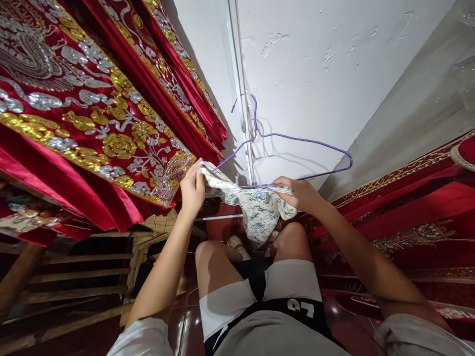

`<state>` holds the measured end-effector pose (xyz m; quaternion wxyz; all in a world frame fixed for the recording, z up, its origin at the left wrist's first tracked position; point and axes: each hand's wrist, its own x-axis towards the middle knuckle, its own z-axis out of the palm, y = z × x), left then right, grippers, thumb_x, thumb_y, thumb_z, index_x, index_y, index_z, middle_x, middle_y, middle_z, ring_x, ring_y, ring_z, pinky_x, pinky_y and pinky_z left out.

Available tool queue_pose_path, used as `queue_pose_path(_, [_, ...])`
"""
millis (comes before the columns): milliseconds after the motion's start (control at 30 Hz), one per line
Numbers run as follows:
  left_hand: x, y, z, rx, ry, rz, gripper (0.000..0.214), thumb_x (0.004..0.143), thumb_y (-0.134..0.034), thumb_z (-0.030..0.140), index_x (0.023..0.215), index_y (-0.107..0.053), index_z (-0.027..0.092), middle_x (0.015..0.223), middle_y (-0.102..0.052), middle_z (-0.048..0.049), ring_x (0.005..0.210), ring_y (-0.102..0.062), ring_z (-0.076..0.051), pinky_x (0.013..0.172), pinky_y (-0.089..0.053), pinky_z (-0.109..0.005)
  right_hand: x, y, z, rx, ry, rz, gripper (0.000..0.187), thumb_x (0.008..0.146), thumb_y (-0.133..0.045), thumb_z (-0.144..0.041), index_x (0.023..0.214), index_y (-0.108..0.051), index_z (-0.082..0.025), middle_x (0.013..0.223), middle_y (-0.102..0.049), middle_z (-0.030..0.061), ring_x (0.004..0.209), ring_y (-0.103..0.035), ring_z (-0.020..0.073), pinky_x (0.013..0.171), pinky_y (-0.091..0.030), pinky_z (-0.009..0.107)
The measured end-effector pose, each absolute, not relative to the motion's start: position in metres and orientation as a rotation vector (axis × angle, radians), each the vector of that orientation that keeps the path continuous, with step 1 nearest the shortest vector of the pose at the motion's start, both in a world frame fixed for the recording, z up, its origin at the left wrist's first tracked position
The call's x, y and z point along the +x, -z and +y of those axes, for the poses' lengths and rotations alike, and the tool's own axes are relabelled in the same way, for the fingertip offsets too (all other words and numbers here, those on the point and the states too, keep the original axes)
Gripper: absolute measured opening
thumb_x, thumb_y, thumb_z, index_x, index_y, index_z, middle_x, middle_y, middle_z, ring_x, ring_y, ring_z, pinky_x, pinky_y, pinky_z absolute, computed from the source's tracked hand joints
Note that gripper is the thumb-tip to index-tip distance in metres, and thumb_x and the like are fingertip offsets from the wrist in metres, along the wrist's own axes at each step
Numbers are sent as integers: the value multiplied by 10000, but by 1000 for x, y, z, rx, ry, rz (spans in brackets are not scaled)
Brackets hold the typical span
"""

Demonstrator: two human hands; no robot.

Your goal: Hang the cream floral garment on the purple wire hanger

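Observation:
A purple wire hanger [304,139] stands tilted in front of the white wall, its hook pointing up. A small pale garment with a green and blue print [259,215] hangs from it, with the hanger's left end inside the cloth. My left hand [193,189] pinches the garment's left shoulder part, over that end of the hanger. At the garment's right side, my right hand [299,194] grips the cloth close to the hanger's lower bar. The hanger's right end is bare, outside the garment. Folds hide the neckline.
Red cloths with gold and silver sequins [122,133] hang close on the left. A wooden rack [81,291] stands below them. More red embroidered cloth [415,212] lies along the right. The white wall [315,59] is ahead, and my knees [293,242] are beneath the garment.

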<state>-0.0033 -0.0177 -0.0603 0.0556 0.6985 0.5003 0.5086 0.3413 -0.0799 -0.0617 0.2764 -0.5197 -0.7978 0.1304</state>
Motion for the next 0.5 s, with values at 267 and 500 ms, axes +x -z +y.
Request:
queue_pose_path(267, [44, 19, 7, 2260, -1182, 1145, 425, 1050, -404, 436, 1063, -735, 169, 1077, -761, -85, 1030, -696, -218, 945, -531, -323, 328, 58, -86, -1425, -424, -2147, 413, 787, -571, -219, 1181, -691, -253, 832, -725, 23, 560, -542, 170, 616, -390, 273])
queue_pose_path(500, [30, 27, -1, 2396, -1150, 1305, 369, 1024, -408, 379, 995, -699, 153, 717, -619, 0, 608, -507, -124, 656, -418, -233, 371, 37, -104, -1575, -240, -1801, 727, 833, -619, -288, 1539, -453, -246, 900, -742, 42, 680, -630, 212, 643, -474, 309])
